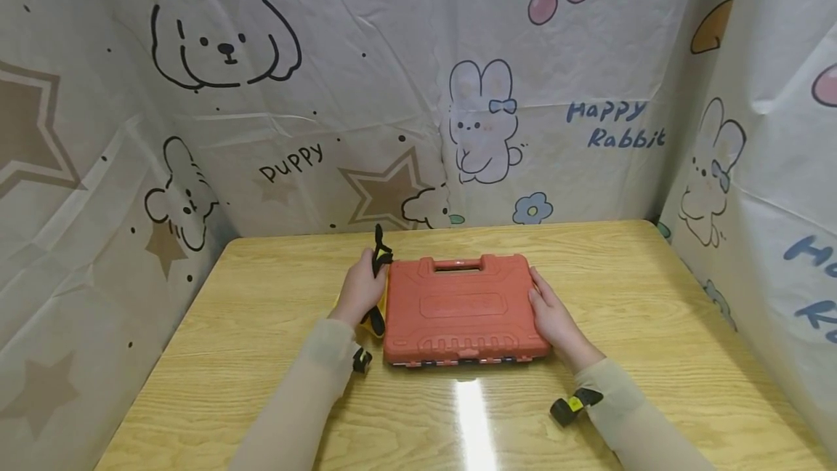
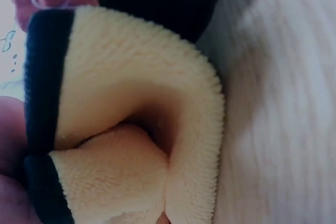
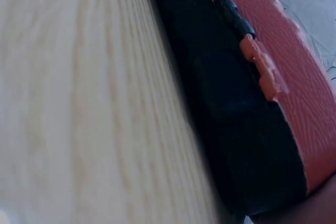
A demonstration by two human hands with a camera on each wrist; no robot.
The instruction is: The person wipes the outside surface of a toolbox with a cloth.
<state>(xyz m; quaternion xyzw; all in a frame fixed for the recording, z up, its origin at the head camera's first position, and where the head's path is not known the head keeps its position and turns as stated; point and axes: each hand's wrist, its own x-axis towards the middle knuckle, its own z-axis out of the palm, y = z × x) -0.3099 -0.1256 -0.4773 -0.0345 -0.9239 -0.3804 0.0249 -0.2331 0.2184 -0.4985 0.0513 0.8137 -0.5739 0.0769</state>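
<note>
Under the red case spreads the wooden surface; the case lies flat on it, with the handle slot at its far side. The largest risk, I think, is in the case itself: if the right hand pushes or pulls alone, the case could turn and slide, because at its left side there seems to be only a soft thing to resist it. This soft thing is a yellow fleecy piece with black edging, just at the left side of the case. Its fold could be trapped below the case, if the case is tilted toward it. The smallest risk is the loose black end near the far left corner of the case, which might catch because it stands up freely.

Both forearms reach in from the near side of the case. The right hand has its fingers clamped on the right edge of the case; how far they go beneath, I cannot tell. The left hand, beside the left edge, has its fingers closed on the fleecy piece; whether they touch the case too is not clear.
</note>
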